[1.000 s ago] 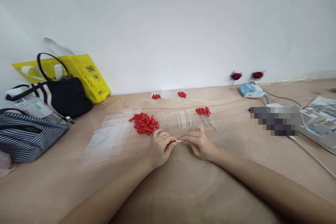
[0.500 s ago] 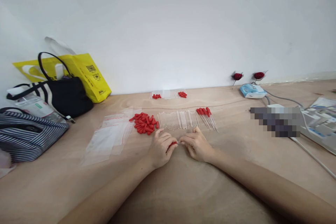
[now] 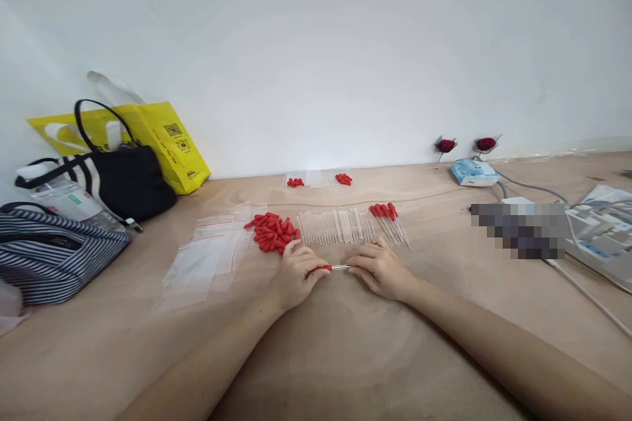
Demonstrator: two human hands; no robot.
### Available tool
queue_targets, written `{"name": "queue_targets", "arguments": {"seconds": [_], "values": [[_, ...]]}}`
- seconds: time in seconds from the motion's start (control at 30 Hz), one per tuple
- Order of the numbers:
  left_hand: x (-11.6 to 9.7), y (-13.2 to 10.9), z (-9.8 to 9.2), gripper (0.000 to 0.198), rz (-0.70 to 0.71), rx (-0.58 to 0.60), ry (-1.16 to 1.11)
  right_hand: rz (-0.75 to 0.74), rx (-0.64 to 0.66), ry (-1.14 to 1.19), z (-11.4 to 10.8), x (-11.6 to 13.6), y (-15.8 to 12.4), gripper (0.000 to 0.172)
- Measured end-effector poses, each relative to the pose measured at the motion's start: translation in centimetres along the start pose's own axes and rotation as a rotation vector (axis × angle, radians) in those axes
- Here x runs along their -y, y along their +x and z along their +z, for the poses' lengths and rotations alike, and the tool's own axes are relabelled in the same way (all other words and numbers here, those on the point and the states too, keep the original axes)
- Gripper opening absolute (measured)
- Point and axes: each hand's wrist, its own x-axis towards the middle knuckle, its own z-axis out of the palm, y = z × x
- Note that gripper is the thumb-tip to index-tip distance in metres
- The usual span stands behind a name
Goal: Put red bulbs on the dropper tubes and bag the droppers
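My left hand (image 3: 297,274) pinches a red rubber dropper bulb (image 3: 326,267), whose tip shows past the fingers. Out of the bulb's end runs a thin glass tube (image 3: 340,267), level and close above the table, with my right hand (image 3: 384,271) pinching its other end. A pile of red bulbs (image 3: 271,234) lies just beyond my left hand. Loose glass tubes (image 3: 336,226) are laid side by side in a row past both hands. To the right of the row, several droppers (image 3: 388,218) lie with red bulbs on their tubes.
Clear zip bags (image 3: 205,253) lie flat on the left, and more bags with red bulbs (image 3: 344,179) are near the wall. Handbags (image 3: 128,181) and a yellow bag (image 3: 185,151) stand far left. A tissue pack (image 3: 474,172), power strip (image 3: 600,247) and cables are right.
My right hand has shifted slightly right, away from the left, and its fingers are straighter. More of the glass tube shows between my hands.
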Motion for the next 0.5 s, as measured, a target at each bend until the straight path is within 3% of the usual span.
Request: {"name": "queue_targets", "arguments": {"seconds": [0.1,0.2,0.33,0.5], "values": [[0.3,0.0,0.1,0.022,-0.059,-0.056,0.039,0.087,-0.045,-0.145,-0.5,-0.4,0.2,0.019],[0.7,0.1,0.2,0.039,-0.147,-0.144,0.108,0.354,-0.146,-0.224,-1.0,-2.1,0.7,0.019],[0.8,0.2,0.3,0.024,-0.133,-0.176,0.140,0.710,-0.185,-0.249,-1.0,-4.9,1.6,0.020],[0.4,0.2,0.2,0.010,-0.092,-0.193,0.148,0.898,-0.130,-0.313,-0.3,-6.2,2.8,0.021]]}}
